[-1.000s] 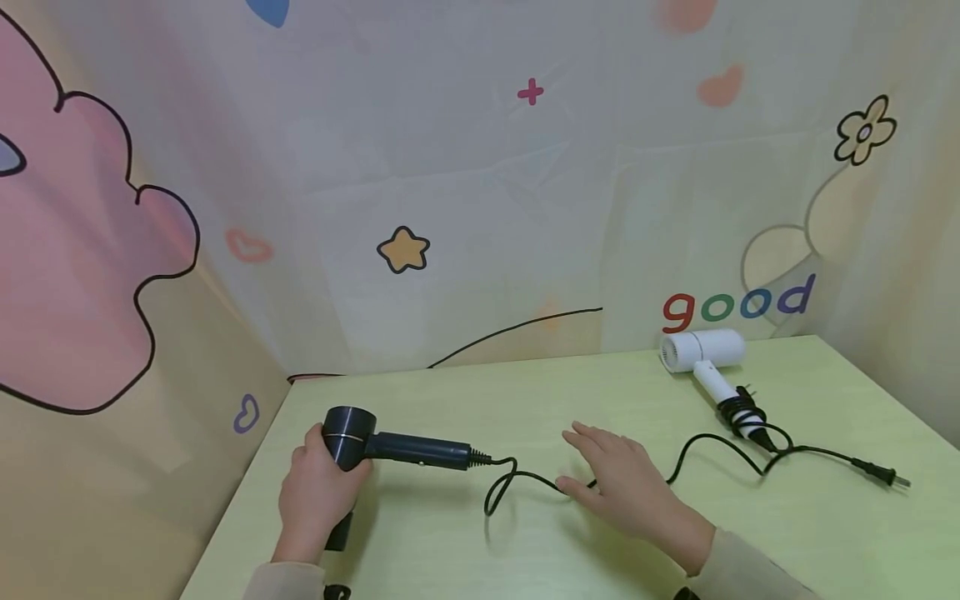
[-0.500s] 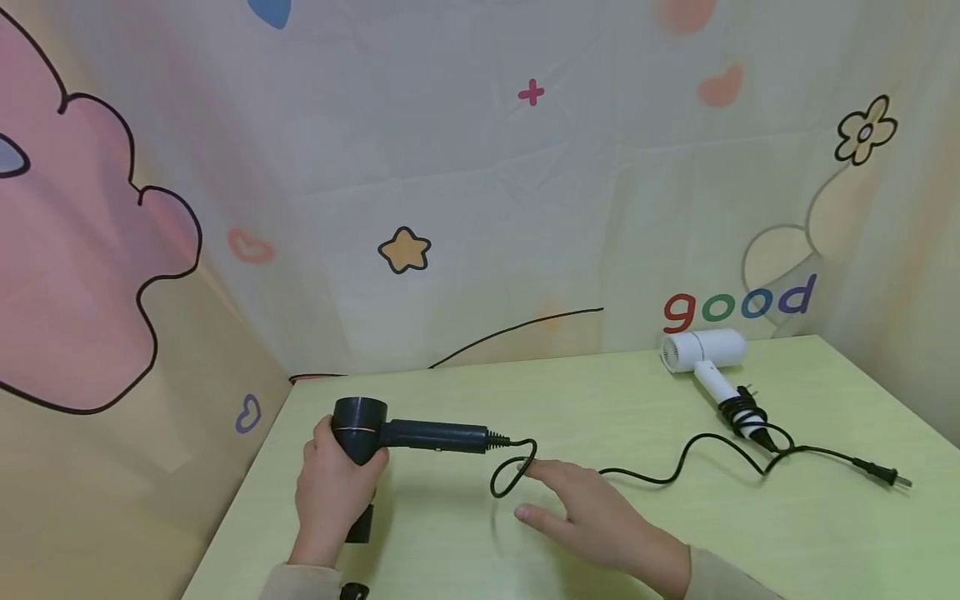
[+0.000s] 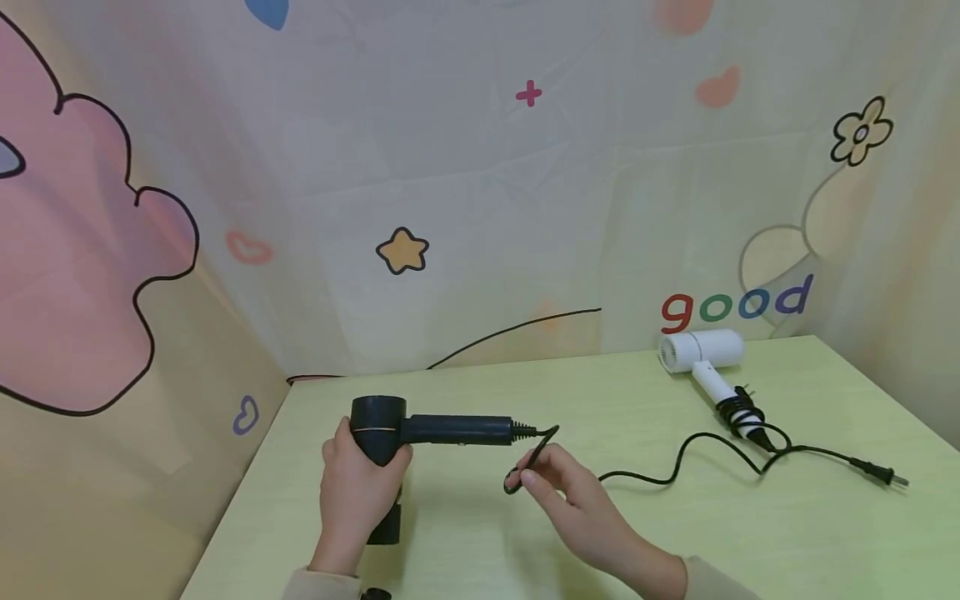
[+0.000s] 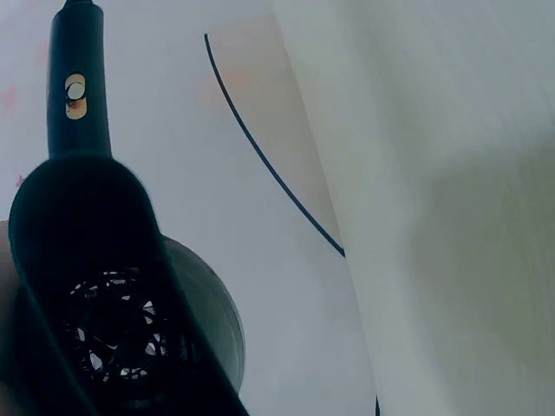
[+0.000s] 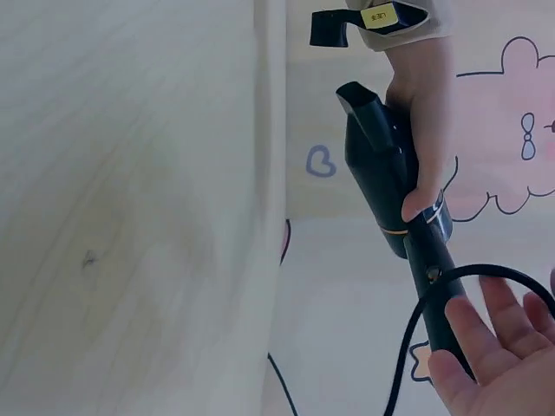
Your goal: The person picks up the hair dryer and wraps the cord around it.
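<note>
A dark hair dryer [image 3: 459, 430] is held up over the table, its handle pointing right. The left hand [image 3: 360, 492] grips it round the head; a black nozzle piece [image 3: 386, 527] shows below that hand. In the left wrist view the dryer's handle [image 4: 80, 95] and round grille fill the left side. The right hand [image 3: 588, 512] pinches the looped black cord [image 3: 542, 446] just right of the handle's end. From the right wrist view, the cord [image 5: 408, 347] arches past the spread fingers of the right hand [image 5: 512, 355], with the dryer [image 5: 377, 165] beyond.
A white hair dryer [image 3: 703, 350] lies at the table's back right, black cord wound round its handle. A cord [image 3: 701, 436] runs from behind the right hand to it, and a plug [image 3: 877, 473] lies farther right. Patterned curtain stands behind the table [image 3: 480, 387].
The left hand has carried the dark dryer right and slightly up. The right hand has moved left from the cord's middle to its loop, and its fingers have closed on the cord.
</note>
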`<act>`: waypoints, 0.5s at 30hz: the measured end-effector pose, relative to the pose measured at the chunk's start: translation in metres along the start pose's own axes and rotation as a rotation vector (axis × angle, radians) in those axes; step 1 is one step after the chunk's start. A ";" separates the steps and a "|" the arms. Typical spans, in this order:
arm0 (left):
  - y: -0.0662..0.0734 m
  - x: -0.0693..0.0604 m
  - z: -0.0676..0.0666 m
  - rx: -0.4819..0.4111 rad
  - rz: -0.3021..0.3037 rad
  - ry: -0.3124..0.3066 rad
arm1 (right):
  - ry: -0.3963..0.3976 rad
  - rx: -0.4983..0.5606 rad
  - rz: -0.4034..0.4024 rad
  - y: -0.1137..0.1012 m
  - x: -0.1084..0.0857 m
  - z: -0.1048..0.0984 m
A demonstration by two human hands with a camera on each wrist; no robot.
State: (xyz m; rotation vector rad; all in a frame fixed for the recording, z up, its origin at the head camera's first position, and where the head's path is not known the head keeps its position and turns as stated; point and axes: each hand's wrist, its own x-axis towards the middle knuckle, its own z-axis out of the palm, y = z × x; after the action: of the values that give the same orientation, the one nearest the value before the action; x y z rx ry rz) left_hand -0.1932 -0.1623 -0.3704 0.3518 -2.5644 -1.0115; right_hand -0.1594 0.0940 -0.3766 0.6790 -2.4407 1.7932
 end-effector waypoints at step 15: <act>0.012 -0.007 0.007 -0.106 -0.011 -0.015 | 0.296 -0.218 -0.499 0.003 -0.004 0.011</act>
State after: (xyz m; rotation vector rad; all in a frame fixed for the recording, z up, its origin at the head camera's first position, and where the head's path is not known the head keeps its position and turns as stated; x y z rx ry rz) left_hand -0.1912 -0.1467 -0.3683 0.3313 -2.5124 -1.1521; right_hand -0.1543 0.0857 -0.3842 0.8378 -2.0048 1.3096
